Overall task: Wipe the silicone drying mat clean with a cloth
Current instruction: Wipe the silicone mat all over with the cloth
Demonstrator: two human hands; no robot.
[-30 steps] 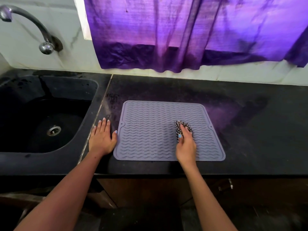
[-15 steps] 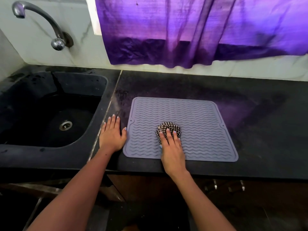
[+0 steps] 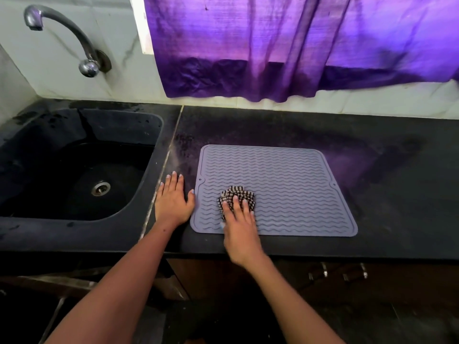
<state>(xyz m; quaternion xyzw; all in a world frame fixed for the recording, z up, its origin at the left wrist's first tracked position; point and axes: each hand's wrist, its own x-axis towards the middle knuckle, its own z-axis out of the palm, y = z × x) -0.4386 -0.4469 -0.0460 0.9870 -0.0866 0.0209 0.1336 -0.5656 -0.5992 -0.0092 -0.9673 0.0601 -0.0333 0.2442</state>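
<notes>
A grey silicone drying mat (image 3: 285,180) with wavy ridges lies flat on the black counter. On its front left part sits a bunched black-and-white checked cloth (image 3: 236,196). My right hand (image 3: 239,223) presses down on the cloth with straight, spread fingers, covering the cloth's near half. My left hand (image 3: 173,199) lies flat on the counter just left of the mat, its thumb touching the mat's left edge.
A black sink (image 3: 79,170) with a metal drain is set into the counter (image 3: 397,184) at the left, under a curved metal tap (image 3: 62,38). A purple curtain (image 3: 285,45) hangs over the back wall. Cabinet handles (image 3: 337,271) show below the counter's front edge.
My right hand has slid the cloth leftward across the mat, from its middle right to its front left part. My left hand has stayed flat beside the mat.
</notes>
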